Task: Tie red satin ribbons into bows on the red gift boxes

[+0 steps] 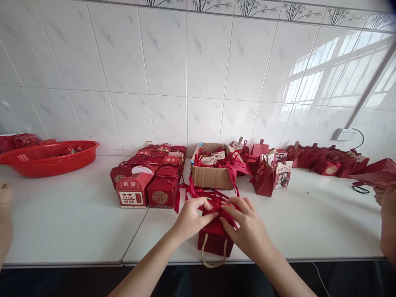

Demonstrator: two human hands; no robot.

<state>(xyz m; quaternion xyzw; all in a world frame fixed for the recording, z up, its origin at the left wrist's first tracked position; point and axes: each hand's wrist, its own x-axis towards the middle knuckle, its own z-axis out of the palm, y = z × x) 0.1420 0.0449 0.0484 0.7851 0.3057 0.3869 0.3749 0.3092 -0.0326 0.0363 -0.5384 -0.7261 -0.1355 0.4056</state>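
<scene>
Both hands [194, 215] on ribbon [217, 206] (red).

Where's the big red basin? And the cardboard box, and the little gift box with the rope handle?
Red basin [58, 166]: head view, on its outer wall.
Cardboard box [212, 178]: head view, on its front wall.
Gift box [215, 242]: head view, on its red side above the rope loop.

Bright, cool daylight, glare from a barred-window reflection [315, 70] on glossy wall tiles [204, 62] at upper R, v. dim below the white table [77, 222], wide-angle stretch nr L & R edges, dark blurry smudge in top R corner.
</scene>
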